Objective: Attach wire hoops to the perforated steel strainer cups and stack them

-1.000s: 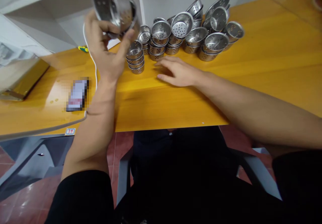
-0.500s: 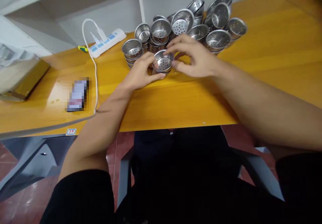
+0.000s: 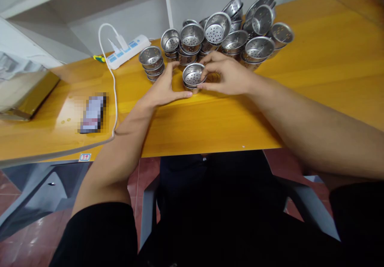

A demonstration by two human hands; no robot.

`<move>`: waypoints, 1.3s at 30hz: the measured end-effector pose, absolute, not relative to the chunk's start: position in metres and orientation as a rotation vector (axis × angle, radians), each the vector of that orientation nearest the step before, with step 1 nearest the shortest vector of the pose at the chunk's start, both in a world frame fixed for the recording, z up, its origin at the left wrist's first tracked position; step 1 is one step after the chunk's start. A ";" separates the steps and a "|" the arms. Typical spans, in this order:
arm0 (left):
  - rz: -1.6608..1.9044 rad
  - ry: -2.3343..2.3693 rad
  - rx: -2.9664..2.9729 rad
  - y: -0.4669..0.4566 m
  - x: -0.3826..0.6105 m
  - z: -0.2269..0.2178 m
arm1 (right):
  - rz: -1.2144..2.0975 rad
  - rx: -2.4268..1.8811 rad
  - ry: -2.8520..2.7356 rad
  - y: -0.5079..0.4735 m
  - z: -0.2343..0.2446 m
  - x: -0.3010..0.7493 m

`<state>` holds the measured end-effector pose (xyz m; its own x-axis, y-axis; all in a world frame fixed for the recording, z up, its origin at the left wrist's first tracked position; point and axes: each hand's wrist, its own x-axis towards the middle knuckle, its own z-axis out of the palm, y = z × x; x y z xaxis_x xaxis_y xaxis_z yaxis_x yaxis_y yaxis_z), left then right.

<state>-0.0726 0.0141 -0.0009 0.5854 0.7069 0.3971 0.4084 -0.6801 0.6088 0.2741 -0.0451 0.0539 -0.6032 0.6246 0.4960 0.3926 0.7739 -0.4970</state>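
A short stack of perforated metal strainer cups (image 3: 193,76) stands upright on the desk between my hands. My right hand (image 3: 228,74) grips the stack's right side, fingers bent at the upper rim and thumb lower down. On the other side, my left hand (image 3: 163,89) is open, thumb and fingers spread; its thumb tip lies close to the base of the cups, and I cannot tell if it touches. Just beyond the left fingers is a leaning stack of strainer cups (image 3: 151,59). Behind my hands, more strainer cups (image 3: 192,37) are crowded together in stacks, some tilted.
A white power strip (image 3: 129,51) with a plugged-in cable (image 3: 115,99) lies at the back left, beside a green-and-yellow object (image 3: 99,58). A blurred phone (image 3: 93,113) rests on the left of the wooden desk (image 3: 210,127). A box (image 3: 27,87) sits farther left.
My left hand has opened away from the front cups and shifted slightly left. My right fingers have closed in on the rim. The stack at the left has shifted left and leans more.
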 end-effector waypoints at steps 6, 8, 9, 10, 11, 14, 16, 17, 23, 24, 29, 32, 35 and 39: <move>0.876 1.055 2.289 -0.004 -0.077 0.023 | 0.528 -0.861 -2.273 -0.052 0.055 0.269; 0.882 0.961 2.311 -0.013 -0.066 0.029 | 0.555 -0.870 -2.279 -0.056 0.055 0.264; 0.891 0.908 2.308 -0.017 -0.060 0.030 | 0.562 -0.860 -2.283 -0.057 0.055 0.262; 0.899 0.867 2.297 -0.019 -0.054 0.030 | 0.565 -0.844 -2.287 -0.059 0.055 0.259; 0.910 0.845 2.283 -0.021 -0.050 0.029 | 0.564 -0.826 -2.293 -0.060 0.055 0.257; 0.944 0.886 2.280 -0.019 -0.046 0.025 | 0.554 -0.791 -2.326 -0.063 0.057 0.254; 0.965 0.922 2.305 -0.016 -0.047 0.025 | 0.545 -0.785 -2.347 -0.065 0.058 0.254; 0.979 0.923 2.314 -0.016 -0.048 0.025 | 0.539 -0.790 -2.351 -0.065 0.059 0.254; 1.016 0.938 2.363 -0.023 -0.044 0.035 | 0.504 -0.848 -2.350 -0.066 0.062 0.255; 1.027 0.933 2.383 -0.024 -0.044 0.036 | 0.503 -0.848 -2.358 -0.066 0.062 0.254; 1.028 0.953 2.452 -0.024 -0.044 0.041 | 0.494 -0.888 -2.347 -0.071 0.068 0.255; 1.028 0.972 2.439 -0.026 -0.043 0.042 | 0.483 -0.941 -2.311 -0.073 0.074 0.258; 1.047 0.971 2.453 -0.028 -0.040 0.043 | 0.473 -0.931 -2.284 -0.073 0.077 0.260; 1.043 0.961 2.499 -0.028 -0.039 0.042 | 0.470 -0.922 -2.251 -0.072 0.077 0.259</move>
<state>-0.0386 -0.0283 0.0423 0.5212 0.6677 0.5315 0.4752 -0.7444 0.4692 0.2594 -0.0716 0.0768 -0.5399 0.7214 0.4336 0.4879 0.6880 -0.5372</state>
